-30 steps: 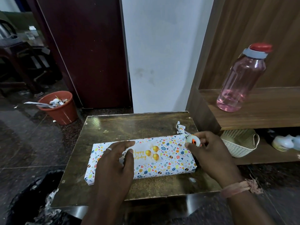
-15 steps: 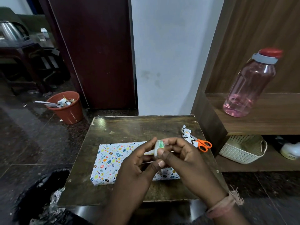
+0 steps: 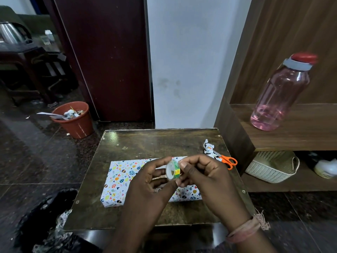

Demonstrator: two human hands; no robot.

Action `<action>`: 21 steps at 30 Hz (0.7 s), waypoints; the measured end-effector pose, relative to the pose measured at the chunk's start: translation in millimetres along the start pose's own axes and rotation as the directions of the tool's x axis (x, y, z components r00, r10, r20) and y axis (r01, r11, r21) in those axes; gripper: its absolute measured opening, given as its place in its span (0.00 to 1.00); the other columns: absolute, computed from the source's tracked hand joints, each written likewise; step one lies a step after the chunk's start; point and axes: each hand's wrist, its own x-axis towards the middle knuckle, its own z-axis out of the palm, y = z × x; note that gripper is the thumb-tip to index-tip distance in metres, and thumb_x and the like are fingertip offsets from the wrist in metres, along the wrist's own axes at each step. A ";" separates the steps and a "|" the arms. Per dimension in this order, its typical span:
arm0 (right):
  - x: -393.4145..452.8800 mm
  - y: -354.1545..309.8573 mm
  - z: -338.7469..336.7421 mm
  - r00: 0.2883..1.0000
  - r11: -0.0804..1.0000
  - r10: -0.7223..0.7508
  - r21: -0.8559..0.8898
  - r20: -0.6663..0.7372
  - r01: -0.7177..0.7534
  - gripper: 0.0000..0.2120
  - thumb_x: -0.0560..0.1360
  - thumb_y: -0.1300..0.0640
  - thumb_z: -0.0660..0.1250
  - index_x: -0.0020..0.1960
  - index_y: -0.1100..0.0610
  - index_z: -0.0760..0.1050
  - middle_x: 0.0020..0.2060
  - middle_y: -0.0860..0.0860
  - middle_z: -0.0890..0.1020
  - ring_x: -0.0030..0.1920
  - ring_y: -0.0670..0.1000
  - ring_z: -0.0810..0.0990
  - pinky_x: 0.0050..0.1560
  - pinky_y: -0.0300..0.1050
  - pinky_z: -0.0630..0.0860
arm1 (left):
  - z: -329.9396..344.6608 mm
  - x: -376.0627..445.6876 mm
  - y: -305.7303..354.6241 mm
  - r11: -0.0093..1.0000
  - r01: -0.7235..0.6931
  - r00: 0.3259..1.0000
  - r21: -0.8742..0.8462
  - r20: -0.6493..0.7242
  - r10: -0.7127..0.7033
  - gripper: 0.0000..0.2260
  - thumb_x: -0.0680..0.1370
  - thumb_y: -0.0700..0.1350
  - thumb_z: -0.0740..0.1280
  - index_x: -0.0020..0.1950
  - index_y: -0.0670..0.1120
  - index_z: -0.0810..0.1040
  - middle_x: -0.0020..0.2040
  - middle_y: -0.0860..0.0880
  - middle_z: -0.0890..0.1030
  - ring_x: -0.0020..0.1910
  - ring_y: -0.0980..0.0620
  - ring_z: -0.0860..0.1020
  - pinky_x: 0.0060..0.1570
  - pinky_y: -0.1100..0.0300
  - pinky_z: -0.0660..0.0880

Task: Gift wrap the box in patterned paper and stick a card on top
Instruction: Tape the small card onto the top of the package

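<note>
The box, wrapped in white paper with coloured egg patterns, lies flat on the small dark table. Both hands hover above its middle and hide the card on top. My left hand and my right hand together pinch a small roll of clear tape with a green and yellow core. The left thumb and fingers hold the roll's left side, the right fingertips grip its right rim.
Orange-handled scissors and a paper scrap lie at the table's right edge. A pink bottle stands on the wooden shelf, with a white basket below it. An orange bin and a black bag sit on the floor.
A second ago my left hand rested on the card and my right hand was at the scissors by the box's right end. Both hands now hold the tape roll above the box.
</note>
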 end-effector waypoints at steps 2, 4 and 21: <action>-0.8 -0.2 1.6 1.000 0.999 0.020 0.025 0.012 -0.020 0.03 0.78 0.65 0.69 0.47 0.65 0.81 0.32 0.59 0.83 0.31 0.54 0.82 0.36 0.42 0.79 | 1.2 -0.6 0.8 1.000 -0.012 1.000 -0.007 0.026 0.013 0.23 0.73 0.38 0.78 0.63 0.58 0.81 0.56 0.54 0.86 0.56 0.53 0.85 0.57 0.53 0.81; -2.1 -0.3 4.2 0.999 0.999 0.030 0.025 0.018 -0.030 0.03 0.78 0.66 0.69 0.46 0.66 0.80 0.30 0.56 0.81 0.29 0.50 0.80 0.33 0.38 0.76 | 2.2 -1.5 2.5 0.999 -0.049 0.997 0.011 0.054 0.049 0.26 0.74 0.35 0.77 0.66 0.58 0.79 0.60 0.56 0.84 0.60 0.54 0.83 0.59 0.54 0.80; -6.5 -7.5 20.3 0.995 0.926 0.099 0.365 0.022 -0.100 0.02 0.70 0.61 0.72 0.41 0.59 0.80 0.28 0.54 0.66 0.27 0.48 0.63 0.27 0.41 0.60 | -2.6 -0.4 13.6 0.987 0.023 0.999 -0.157 0.039 -0.017 0.06 0.73 0.45 0.73 0.42 0.43 0.80 0.34 0.44 0.80 0.24 0.48 0.73 0.25 0.57 0.72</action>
